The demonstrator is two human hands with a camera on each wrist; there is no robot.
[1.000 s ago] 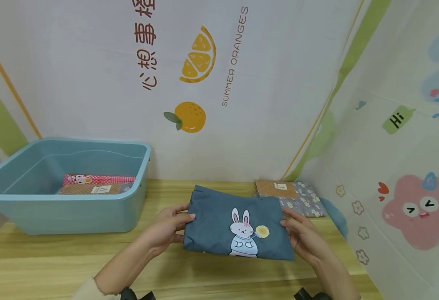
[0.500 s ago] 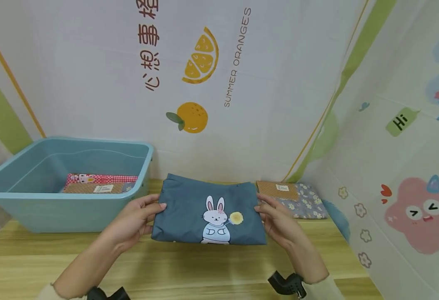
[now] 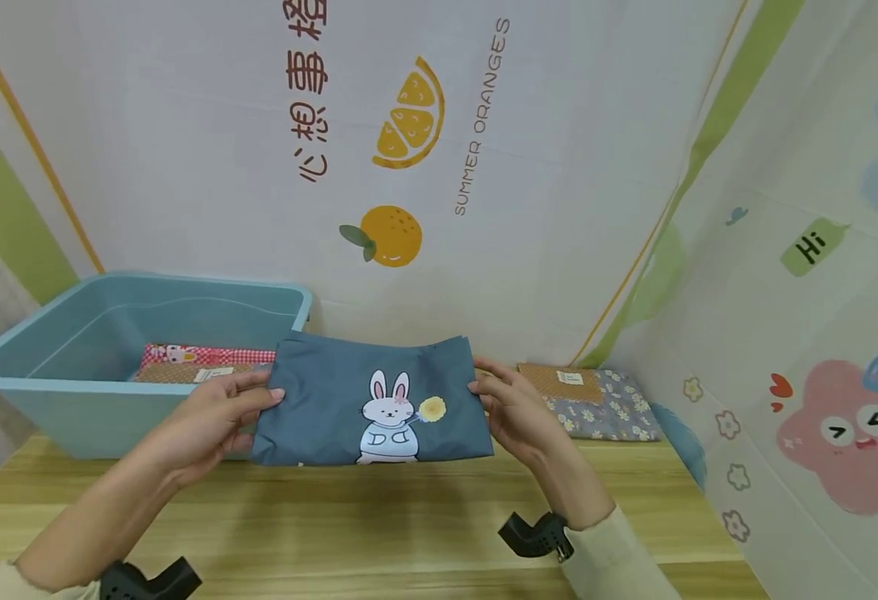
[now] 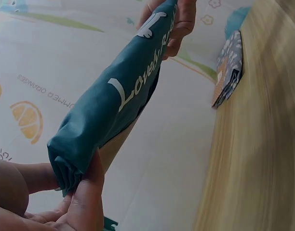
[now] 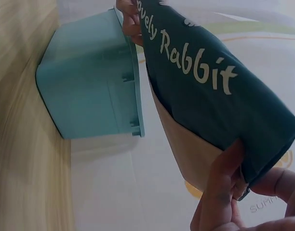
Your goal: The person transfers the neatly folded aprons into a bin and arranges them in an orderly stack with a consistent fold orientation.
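A folded dark teal cloth [image 3: 311, 408] with a white rabbit and yellow flower print is held up above the table, in front of the tub's right side. My left hand [image 3: 210, 417] pinches its left end, thumb on the printed face. At the opposite end my right hand [image 3: 517, 408] grips the edge in the same way. White lettering runs along the cloth's lower side [image 5: 200, 77] in the right wrist view, with a brown layer [image 5: 179, 144] below it. From the left wrist view, the end near my left hand shows bunched folds [image 4: 70, 168].
A light blue plastic tub [image 3: 109, 417] stands at the back left, holding a red checked folded cloth [image 3: 236, 356] and a brown one [image 3: 169, 372] with a label. Back right on the wooden table [image 3: 379, 542] lies a grey floral folded cloth [image 3: 611, 412] with a brown panel, near the wall hanging.
Both hands have carried the teal cloth left and slightly upward, so that it now overlaps the tub's right side in the head view. The grip looks unchanged.
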